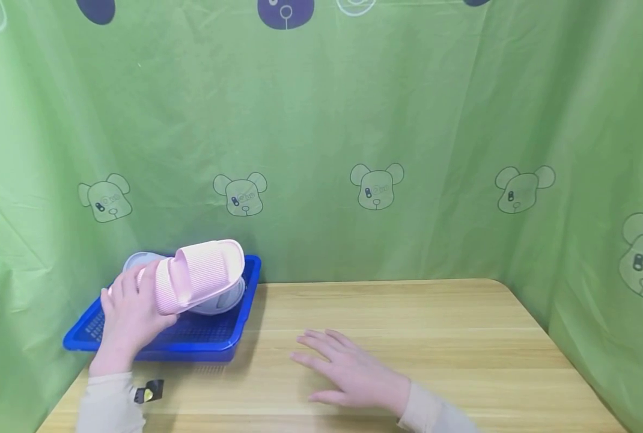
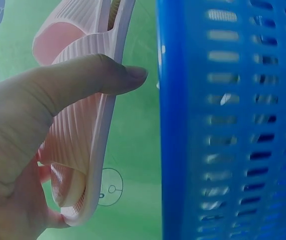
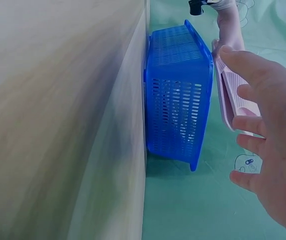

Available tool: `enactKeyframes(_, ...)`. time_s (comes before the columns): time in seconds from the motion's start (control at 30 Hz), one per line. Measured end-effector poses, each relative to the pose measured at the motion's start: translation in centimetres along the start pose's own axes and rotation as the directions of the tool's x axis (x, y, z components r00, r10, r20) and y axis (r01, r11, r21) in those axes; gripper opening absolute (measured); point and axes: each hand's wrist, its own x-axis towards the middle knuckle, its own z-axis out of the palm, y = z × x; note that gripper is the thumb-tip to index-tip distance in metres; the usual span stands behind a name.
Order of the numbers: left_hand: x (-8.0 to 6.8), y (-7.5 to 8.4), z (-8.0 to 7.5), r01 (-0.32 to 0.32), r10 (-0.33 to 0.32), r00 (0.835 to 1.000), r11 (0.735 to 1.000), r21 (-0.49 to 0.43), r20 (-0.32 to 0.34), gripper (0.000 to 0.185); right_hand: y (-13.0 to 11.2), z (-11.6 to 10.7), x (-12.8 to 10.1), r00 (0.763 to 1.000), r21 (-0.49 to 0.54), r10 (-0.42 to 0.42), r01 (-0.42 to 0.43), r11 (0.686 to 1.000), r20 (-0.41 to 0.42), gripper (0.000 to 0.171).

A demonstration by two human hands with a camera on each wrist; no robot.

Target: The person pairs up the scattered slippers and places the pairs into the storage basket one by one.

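My left hand [image 1: 132, 307] grips a pair of pink slide slippers [image 1: 208, 270] with ribbed straps, one fitted into the other. They are held tilted above the blue basket [image 1: 235, 337], toe end to the right. Seen from the left wrist, the thumb lies across a ribbed strap [image 2: 82, 125] and over the sole's edge, with other fingers partly hidden behind. Light grey rounded things [image 1: 221, 300] lie in the basket, partly covered by the slippers. My right hand [image 1: 354, 373] is over the table right of the basket, fingers spread and holding nothing.
The basket stands at the back left of the wooden table [image 1: 408, 319], its slotted side wall [image 3: 178, 115] facing the right wrist camera. Green curtains [image 1: 310, 120] with bear prints hang behind and at both sides. A small black item [image 1: 149, 392] is beside the left sleeve.
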Motion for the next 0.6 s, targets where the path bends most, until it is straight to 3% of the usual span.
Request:
enactKeyframes(0.27, 0.0, -0.6, -0.7, -0.008, 0.008, 1.000, 1.000, 0.012, 0.012, 0.107, -0.2, 0.0, 0.8, 0.999, -0.009, 0.006, -0.006, 1.000, 0.042, 0.076)
enactKeyframes(0.6, -0.1, -1.5, -1.0, -0.073, 0.073, 0.997, 0.995, 0.066, -0.011, 0.105, -0.5, 0.2, 2.2, 0.999, 0.001, 0.004, -0.004, 1.000, 0.055, 0.077)
